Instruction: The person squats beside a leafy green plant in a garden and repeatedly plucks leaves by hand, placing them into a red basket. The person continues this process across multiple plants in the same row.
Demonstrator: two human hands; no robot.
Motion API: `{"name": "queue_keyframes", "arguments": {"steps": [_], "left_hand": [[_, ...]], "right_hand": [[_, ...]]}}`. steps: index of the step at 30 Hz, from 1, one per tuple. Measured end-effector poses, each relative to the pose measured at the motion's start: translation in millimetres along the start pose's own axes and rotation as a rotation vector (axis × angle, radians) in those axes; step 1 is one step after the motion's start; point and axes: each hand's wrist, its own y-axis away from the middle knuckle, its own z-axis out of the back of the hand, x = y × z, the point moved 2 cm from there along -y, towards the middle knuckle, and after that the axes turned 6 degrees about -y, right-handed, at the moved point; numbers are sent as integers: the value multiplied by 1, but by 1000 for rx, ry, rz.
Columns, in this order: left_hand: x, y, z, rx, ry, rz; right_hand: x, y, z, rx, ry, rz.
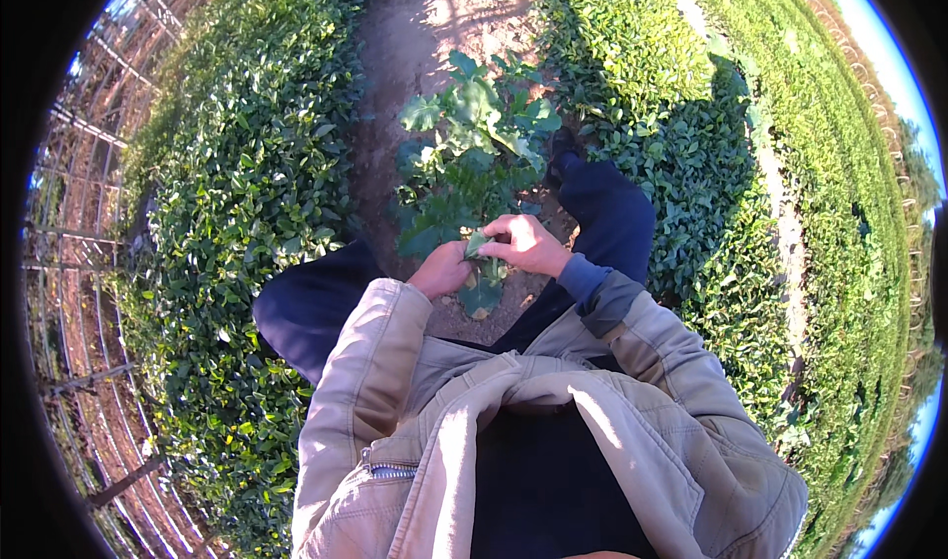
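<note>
Between my knees, low over the soil, my two hands meet at a green leaf (pixel 476 244). My left hand (pixel 441 271) is closed around the leaf's lower part, with most of its fingers hidden. My right hand (pixel 528 246) pinches the same leaf between thumb and fingers from the right. Another broad leaf (pixel 481 295) hangs just below the hands. Directly ahead grows a leafy green plant (pixel 479 134) with wide, wavy-edged leaves, partly sunlit and partly in shade.
Dense, low green hedges stand to the left (pixel 247 154) and right (pixel 681 134) of a bare dirt path (pixel 395 50). My bent legs in dark trousers (pixel 612 218) frame the plant. A lattice fence (pixel 79 263) runs along the far left.
</note>
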Motion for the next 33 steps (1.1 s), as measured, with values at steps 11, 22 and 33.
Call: {"name": "queue_keyframes", "arguments": {"steps": [11,22,33], "left_hand": [[-2,6,25,62,176,129],[-72,353,164,-981,-606,450],[-104,247,173,-774,-212,367]], "right_hand": [[-20,1,-9,-51,-277,-87],[-80,-3,6,527,432,-168],[-74,-82,4,485,-18,-317]]}}
